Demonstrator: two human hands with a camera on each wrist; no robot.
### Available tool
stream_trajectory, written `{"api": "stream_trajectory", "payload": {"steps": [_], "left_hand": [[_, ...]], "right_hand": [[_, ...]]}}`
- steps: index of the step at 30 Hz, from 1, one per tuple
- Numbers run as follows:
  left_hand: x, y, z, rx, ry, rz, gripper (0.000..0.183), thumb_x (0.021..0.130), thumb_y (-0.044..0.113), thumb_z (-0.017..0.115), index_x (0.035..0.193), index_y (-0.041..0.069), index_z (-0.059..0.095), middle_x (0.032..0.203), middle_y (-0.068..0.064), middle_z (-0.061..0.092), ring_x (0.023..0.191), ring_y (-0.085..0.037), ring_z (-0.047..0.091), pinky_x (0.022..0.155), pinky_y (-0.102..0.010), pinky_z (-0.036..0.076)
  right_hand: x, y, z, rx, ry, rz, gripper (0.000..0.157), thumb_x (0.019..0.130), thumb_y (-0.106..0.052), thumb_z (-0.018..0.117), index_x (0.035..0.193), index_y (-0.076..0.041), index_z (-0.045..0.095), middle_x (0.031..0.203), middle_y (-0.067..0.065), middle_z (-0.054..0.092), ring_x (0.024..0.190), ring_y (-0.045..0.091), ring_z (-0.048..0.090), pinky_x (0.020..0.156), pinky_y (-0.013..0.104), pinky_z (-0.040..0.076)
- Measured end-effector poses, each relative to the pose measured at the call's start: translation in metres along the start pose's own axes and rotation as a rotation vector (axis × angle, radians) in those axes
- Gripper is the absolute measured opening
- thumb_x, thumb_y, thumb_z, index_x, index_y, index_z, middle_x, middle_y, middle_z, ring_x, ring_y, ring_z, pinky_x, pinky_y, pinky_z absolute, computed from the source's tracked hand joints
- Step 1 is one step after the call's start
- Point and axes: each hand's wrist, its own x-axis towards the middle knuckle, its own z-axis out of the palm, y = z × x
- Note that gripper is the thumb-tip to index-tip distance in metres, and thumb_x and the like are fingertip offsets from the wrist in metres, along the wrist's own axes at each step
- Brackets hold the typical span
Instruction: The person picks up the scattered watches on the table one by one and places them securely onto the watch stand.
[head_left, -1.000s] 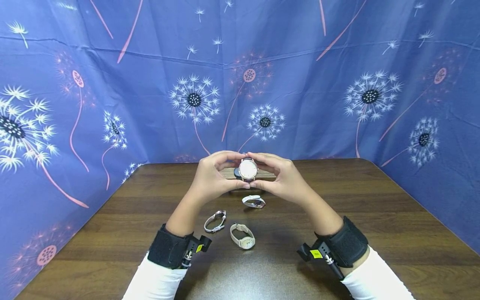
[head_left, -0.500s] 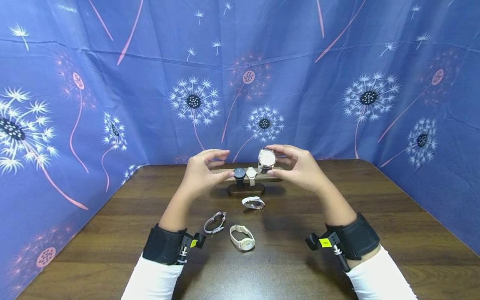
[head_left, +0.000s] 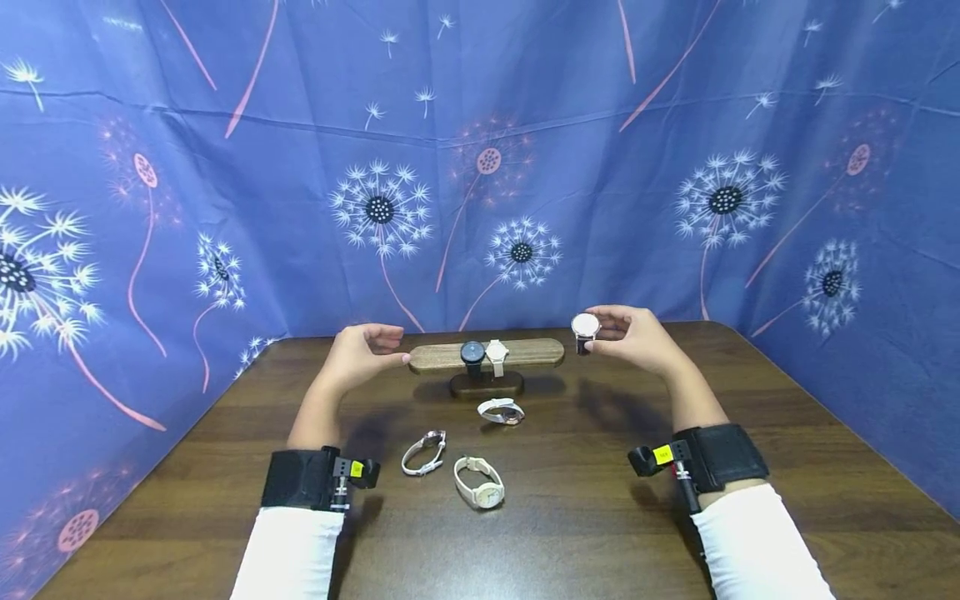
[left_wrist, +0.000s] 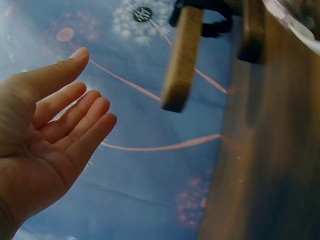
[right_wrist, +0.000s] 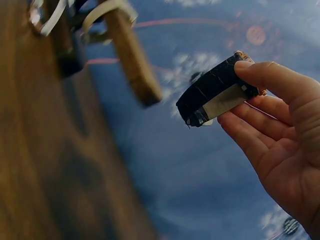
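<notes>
Right hand (head_left: 633, 340) is pinching a round-faced watch (head_left: 585, 326) with a dark strap, grip clamped on it between thumb and fingers, and the thing's hanging in midair just past the right end of the wooden watch stand (head_left: 532, 352). Left hand (head_left: 358, 354) is floating near the opposite end, grip apart, thumb away from the fingers. The stand's carrying a black watch (head_left: 472, 353) and a cream watch (head_left: 497, 352) side by side, and three other pale watches (head_left: 490, 496) are lying on the counter (head_left: 592, 517) in front of it.
</notes>
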Motion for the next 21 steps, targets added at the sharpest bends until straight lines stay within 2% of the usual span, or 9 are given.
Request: {"api": "stream_trajectory", "payload": {"steps": [4, 7, 10, 15, 21], "left_hand": [[0.004, -0.017, 0.006, 0.029, -0.063, -0.014, 0.042, 0.073, 0.024, 0.075, 0.110, 0.007, 0.063, 0.099, -0.010, 0.067, 0.088, -0.019, 0.062, 0.085, -0.041, 0.048], [0.006, -0.029, 0.010, 0.031, -0.108, -0.048, 0.043, 0.073, 0.026, 0.075, 0.110, 0.007, 0.062, 0.101, -0.009, 0.066, 0.088, -0.016, 0.062, 0.085, -0.040, 0.048], [0.008, -0.040, 0.012, 0.021, -0.140, -0.066, 0.046, 0.073, 0.027, 0.075, 0.111, 0.005, 0.062, 0.101, -0.009, 0.066, 0.089, -0.016, 0.062, 0.084, -0.038, 0.048], [0.015, -0.053, 0.014, -0.015, -0.153, -0.077, 0.048, 0.072, 0.030, 0.075, 0.111, 0.006, 0.062, 0.103, -0.010, 0.066, 0.089, -0.016, 0.061, 0.082, -0.035, 0.049], [0.024, -0.055, 0.015, -0.012, -0.170, -0.047, 0.055, 0.070, 0.032, 0.077, 0.113, 0.003, 0.060, 0.106, -0.016, 0.063, 0.090, -0.017, 0.061, 0.081, -0.035, 0.050]], "right_hand": [[0.001, 0.024, 0.002, -0.012, -0.020, 0.051, 0.058, 0.073, -0.019, 0.075, 0.124, -0.004, 0.052, 0.111, 0.016, 0.061, 0.099, 0.021, 0.058, 0.078, 0.027, 0.050], [0.003, 0.037, 0.004, 0.018, -0.052, 0.082, 0.058, 0.073, -0.016, 0.074, 0.125, -0.004, 0.051, 0.114, 0.017, 0.060, 0.102, 0.023, 0.057, 0.080, 0.028, 0.049], [0.005, 0.042, 0.007, 0.049, -0.068, 0.097, 0.058, 0.074, -0.014, 0.074, 0.126, -0.002, 0.050, 0.115, 0.018, 0.059, 0.103, 0.022, 0.056, 0.081, 0.027, 0.048], [0.010, 0.048, 0.013, 0.096, -0.063, 0.086, 0.056, 0.072, -0.012, 0.074, 0.122, 0.000, 0.052, 0.110, 0.019, 0.061, 0.098, 0.021, 0.058, 0.079, 0.026, 0.049], [0.018, 0.051, 0.023, 0.105, -0.068, 0.073, 0.053, 0.070, -0.009, 0.076, 0.116, 0.003, 0.053, 0.103, 0.017, 0.062, 0.093, 0.021, 0.060, 0.077, 0.027, 0.050]]}}
